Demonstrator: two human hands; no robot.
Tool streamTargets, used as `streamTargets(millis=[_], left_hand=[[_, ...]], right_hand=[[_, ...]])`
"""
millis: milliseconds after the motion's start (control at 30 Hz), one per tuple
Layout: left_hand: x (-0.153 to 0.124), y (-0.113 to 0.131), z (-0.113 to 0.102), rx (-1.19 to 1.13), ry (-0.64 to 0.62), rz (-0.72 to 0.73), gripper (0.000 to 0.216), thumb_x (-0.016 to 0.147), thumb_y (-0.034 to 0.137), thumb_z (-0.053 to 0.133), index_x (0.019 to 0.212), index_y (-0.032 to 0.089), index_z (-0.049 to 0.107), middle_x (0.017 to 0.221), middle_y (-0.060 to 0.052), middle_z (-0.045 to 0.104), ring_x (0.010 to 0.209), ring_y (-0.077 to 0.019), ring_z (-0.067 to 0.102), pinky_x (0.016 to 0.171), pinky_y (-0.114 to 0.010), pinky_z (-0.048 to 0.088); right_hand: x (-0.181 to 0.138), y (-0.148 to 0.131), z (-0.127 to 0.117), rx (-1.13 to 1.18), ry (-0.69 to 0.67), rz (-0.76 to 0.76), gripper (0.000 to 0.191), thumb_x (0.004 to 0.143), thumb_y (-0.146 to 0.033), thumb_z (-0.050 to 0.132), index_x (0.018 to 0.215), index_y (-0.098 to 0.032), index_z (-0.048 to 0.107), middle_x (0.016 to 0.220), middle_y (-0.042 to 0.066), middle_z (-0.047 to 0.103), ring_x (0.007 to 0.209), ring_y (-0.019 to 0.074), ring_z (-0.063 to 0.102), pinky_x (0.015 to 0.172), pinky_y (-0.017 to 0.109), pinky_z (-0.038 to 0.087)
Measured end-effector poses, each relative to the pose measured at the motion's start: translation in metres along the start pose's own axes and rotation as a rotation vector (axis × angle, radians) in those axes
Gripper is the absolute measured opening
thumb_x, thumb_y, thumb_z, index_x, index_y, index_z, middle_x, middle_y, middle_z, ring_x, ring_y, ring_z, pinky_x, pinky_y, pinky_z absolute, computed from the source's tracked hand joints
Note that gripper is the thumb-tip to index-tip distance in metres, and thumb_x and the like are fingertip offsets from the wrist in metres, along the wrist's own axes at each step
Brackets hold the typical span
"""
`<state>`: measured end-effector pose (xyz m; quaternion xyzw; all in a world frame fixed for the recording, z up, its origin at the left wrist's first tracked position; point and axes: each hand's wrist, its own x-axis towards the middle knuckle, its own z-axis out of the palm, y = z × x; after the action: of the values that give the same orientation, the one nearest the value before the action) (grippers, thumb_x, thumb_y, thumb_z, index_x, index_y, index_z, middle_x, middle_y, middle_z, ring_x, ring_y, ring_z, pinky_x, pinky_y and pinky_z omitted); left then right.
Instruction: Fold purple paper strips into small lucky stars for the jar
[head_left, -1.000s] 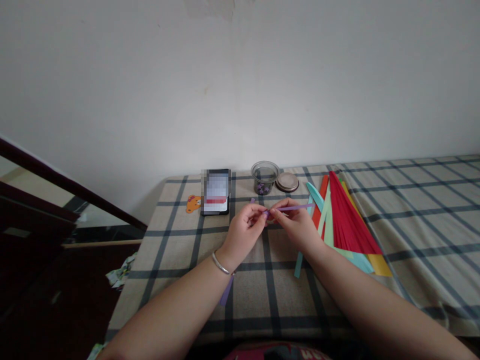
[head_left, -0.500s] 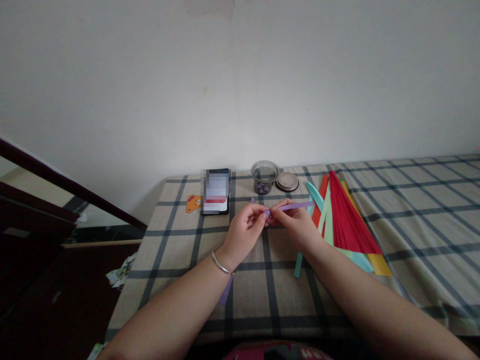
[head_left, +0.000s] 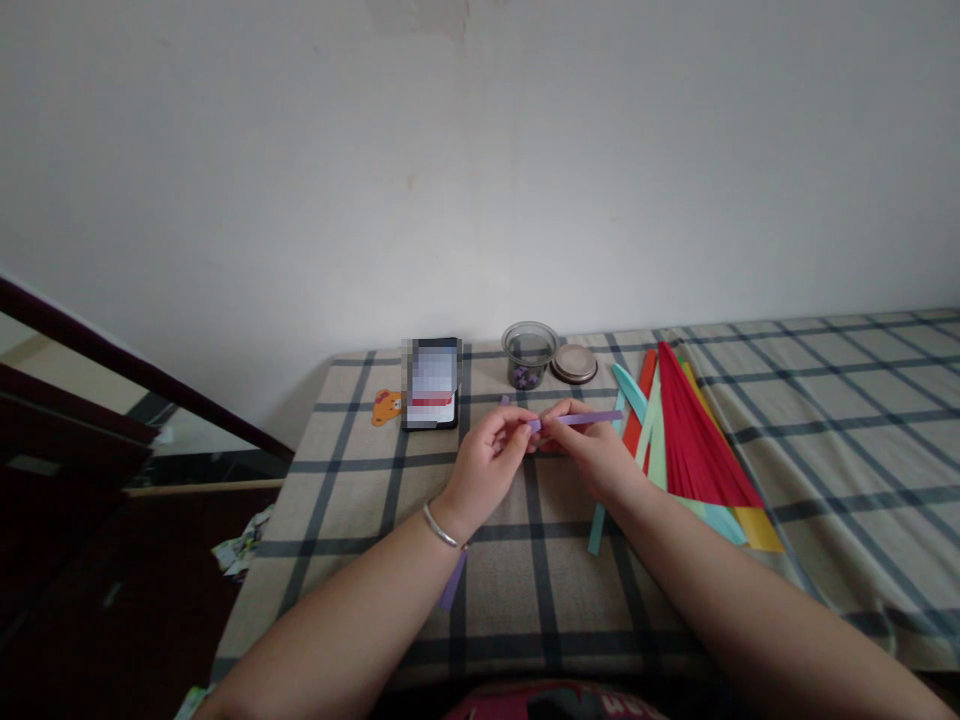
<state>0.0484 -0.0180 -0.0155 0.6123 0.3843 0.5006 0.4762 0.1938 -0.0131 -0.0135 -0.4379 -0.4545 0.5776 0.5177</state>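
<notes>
Between my two hands is a purple paper strip (head_left: 589,417), its long tail lying over the right fingers and pointing right. My left hand (head_left: 491,450) pinches the folded end of the strip with thumb and fingertips. Close beside it, my right hand (head_left: 592,450) is closed on the same strip with thumb and forefinger. The exact shape of the fold is partly hidden by the fingertips. Beyond the hands stands a clear plastic cup (head_left: 529,345) with small purple folded pieces in the bottom. Its round lid (head_left: 574,362) lies to the right of it.
Coloured paper strips (head_left: 697,440) in red, orange, green, blue and yellow fan out on the right of the checked cloth (head_left: 337,510). A phone (head_left: 433,385) lies at the back left beside a bear-shaped piece (head_left: 387,407). Another purple strip (head_left: 453,582) lies by my left forearm.
The strip's free tail has tipped slightly downward at its right end. Both hands stay almost in place, with only small finger movement at the fold.
</notes>
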Motion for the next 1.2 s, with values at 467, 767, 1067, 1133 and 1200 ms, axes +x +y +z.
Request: streamTargets(millis=[467, 767, 1067, 1133, 1200], left_hand=[[0.0018, 0.0062, -0.0002, -0.078, -0.019, -0.037, 0.017, 0.085, 0.028, 0.052, 0.093, 0.017, 0.064, 0.09, -0.005, 0.068, 0.069, -0.0121, 0.063, 0.067, -0.026, 0.055], [0.0015, 0.0013, 0.0, -0.042, -0.019, -0.008, 0.02, 0.087, 0.029, 0.05, 0.102, 0.019, 0.056, 0.088, -0.003, 0.064, 0.072, -0.0122, 0.062, 0.068, -0.025, 0.053], [0.0021, -0.0006, -0.0006, -0.027, 0.012, -0.038, 0.011, 0.084, 0.026, 0.054, 0.091, 0.017, 0.051, 0.083, -0.001, 0.057, 0.07, -0.0101, 0.059, 0.067, -0.023, 0.05], [0.0022, 0.0001, -0.0006, -0.021, 0.008, -0.036, 0.01, 0.084, 0.025, 0.054, 0.09, 0.017, 0.052, 0.081, 0.0, 0.056, 0.066, -0.0091, 0.057, 0.065, -0.022, 0.049], [0.002, 0.0012, -0.0006, -0.008, 0.009, -0.02, 0.009, 0.085, 0.024, 0.053, 0.09, 0.017, 0.053, 0.08, 0.0, 0.056, 0.066, -0.0095, 0.057, 0.065, -0.023, 0.049]], right_hand=[[-0.0015, -0.0014, 0.0008, 0.02, -0.045, -0.025, 0.027, 0.066, -0.042, 0.071, 0.066, -0.019, 0.057, 0.064, -0.001, 0.062, 0.061, 0.0132, 0.058, 0.064, 0.028, 0.048], [0.0001, 0.0027, -0.0009, -0.016, -0.057, -0.065, 0.024, 0.067, -0.04, 0.071, 0.067, -0.02, 0.059, 0.066, -0.001, 0.061, 0.064, 0.0141, 0.059, 0.067, 0.03, 0.049], [-0.0001, 0.0013, -0.0007, 0.007, -0.114, -0.074, 0.019, 0.069, -0.035, 0.071, 0.069, -0.02, 0.06, 0.068, -0.002, 0.063, 0.066, 0.0133, 0.06, 0.067, 0.028, 0.047], [0.0004, 0.003, -0.0021, -0.026, -0.106, -0.083, 0.019, 0.07, -0.035, 0.071, 0.07, -0.019, 0.06, 0.067, -0.002, 0.063, 0.066, 0.0134, 0.06, 0.067, 0.028, 0.046], [0.001, 0.0045, -0.0034, -0.071, -0.078, -0.092, 0.019, 0.07, -0.035, 0.071, 0.07, -0.019, 0.061, 0.067, -0.001, 0.062, 0.066, 0.0132, 0.059, 0.066, 0.028, 0.046]])
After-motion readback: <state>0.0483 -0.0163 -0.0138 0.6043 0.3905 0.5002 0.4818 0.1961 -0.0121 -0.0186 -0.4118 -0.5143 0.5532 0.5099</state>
